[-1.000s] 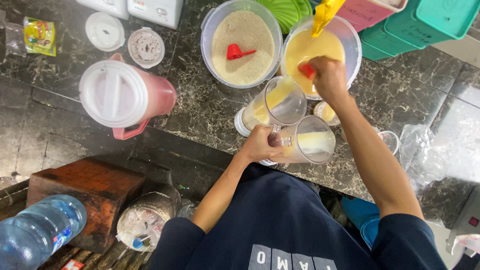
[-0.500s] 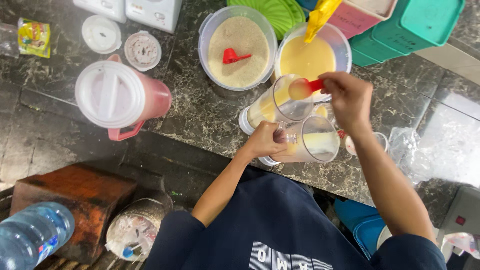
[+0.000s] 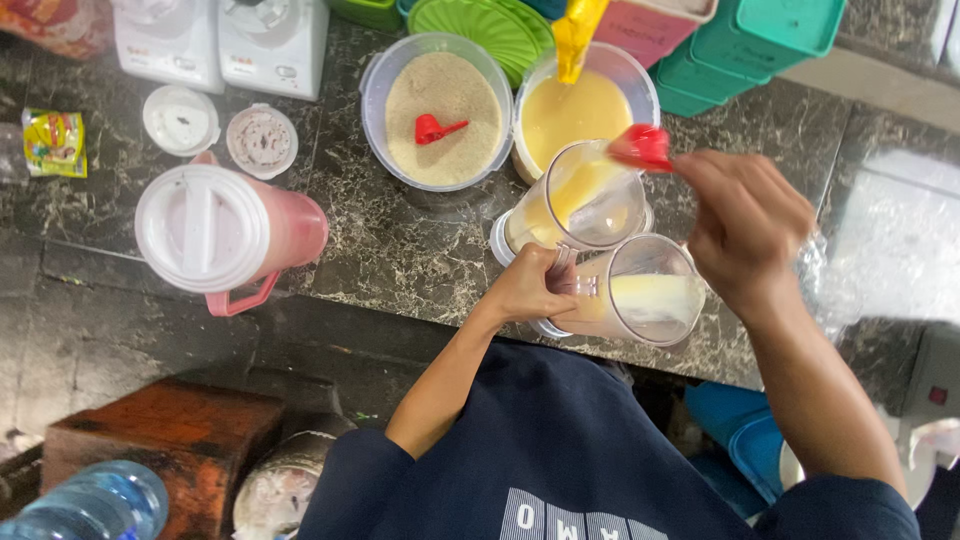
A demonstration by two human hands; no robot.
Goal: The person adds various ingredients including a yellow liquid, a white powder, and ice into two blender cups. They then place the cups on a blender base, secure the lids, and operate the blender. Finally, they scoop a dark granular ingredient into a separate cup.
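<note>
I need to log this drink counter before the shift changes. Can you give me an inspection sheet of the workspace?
Surface: dark marble counter.
Job's things: two clear jugs, upper jug and lower jug, both holding pale yellow liquid; red scoop over the upper jug.
Clutter: pink pitcher, tub of brown powder, tub of yellow liquid, green lids.
Hands: left hand on the lower jug's handle; right hand holds the scoop.
Cables: nothing seen.
Surroundings: water bottle, wooden block.
</note>
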